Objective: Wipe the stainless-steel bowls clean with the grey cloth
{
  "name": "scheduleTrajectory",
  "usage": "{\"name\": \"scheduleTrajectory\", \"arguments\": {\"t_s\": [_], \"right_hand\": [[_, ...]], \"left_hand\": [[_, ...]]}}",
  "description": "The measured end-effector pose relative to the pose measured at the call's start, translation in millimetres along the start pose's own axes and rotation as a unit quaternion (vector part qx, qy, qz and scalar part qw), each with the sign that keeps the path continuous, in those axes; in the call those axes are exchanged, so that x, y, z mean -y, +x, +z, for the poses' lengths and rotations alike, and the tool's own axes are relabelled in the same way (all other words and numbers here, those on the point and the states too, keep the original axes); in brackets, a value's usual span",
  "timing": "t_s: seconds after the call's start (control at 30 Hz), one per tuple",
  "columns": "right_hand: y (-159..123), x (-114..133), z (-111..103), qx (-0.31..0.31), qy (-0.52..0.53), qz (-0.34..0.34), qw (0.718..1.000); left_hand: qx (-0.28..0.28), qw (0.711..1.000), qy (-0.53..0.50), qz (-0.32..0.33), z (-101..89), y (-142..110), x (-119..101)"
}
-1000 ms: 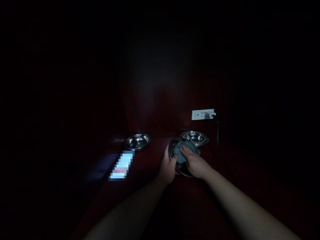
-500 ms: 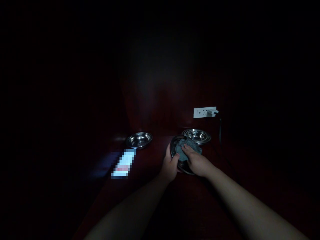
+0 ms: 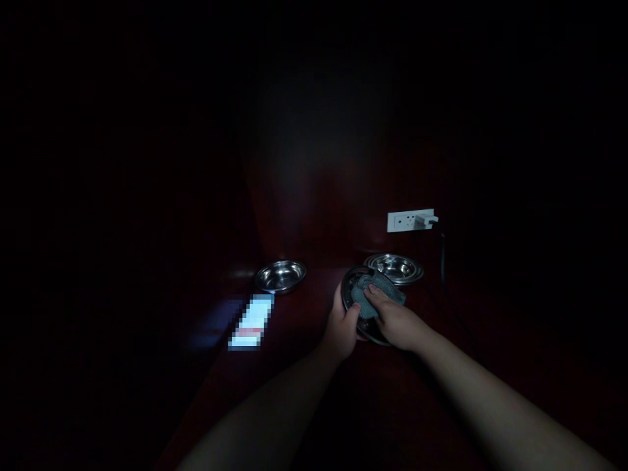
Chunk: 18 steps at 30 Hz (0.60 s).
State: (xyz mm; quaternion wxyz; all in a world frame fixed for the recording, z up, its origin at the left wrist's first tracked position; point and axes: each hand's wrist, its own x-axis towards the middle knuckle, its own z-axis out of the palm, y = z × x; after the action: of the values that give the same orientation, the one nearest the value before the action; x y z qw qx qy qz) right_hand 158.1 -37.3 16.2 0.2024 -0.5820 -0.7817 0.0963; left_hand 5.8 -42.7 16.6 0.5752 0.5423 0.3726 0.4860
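Note:
My left hand [image 3: 345, 325] is closed on the left rim of a shiny metal bowl [image 3: 349, 282], its thumb over the edge and its other fingers hidden behind. The bowl is tilted, its inside facing up and toward me. A grey-green cloth [image 3: 366, 307] lies bunched inside it, under the fingers of my right hand [image 3: 400, 322], which press it against the metal. Part of the cloth hangs past the far right rim. Just behind the held bowl, several metal bowls [image 3: 417, 273] appear nested on the dark red surface.
Another metal bowl [image 3: 280, 277] stands to the left, with a lit, pixelated phone-like screen [image 3: 252, 320] in front of it. A white wall socket [image 3: 405, 221] with a plug and dark cable [image 3: 443, 261] is at the back right. The surroundings are very dark.
The whole scene has shifted slightly to the right in view. Both hands keep their hold on the bowl and cloth, with hardly any change in their pose.

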Motion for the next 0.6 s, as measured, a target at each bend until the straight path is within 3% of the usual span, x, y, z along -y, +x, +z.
{"name": "scheduleTrajectory", "arguments": {"t_s": [0.6], "right_hand": [[0.6, -0.8, 0.9, 0.000, 0.020, 0.004, 1.000]], "left_hand": [[-0.005, 1.000, 0.010, 0.005, 0.6, 2.2, 2.0]]}}
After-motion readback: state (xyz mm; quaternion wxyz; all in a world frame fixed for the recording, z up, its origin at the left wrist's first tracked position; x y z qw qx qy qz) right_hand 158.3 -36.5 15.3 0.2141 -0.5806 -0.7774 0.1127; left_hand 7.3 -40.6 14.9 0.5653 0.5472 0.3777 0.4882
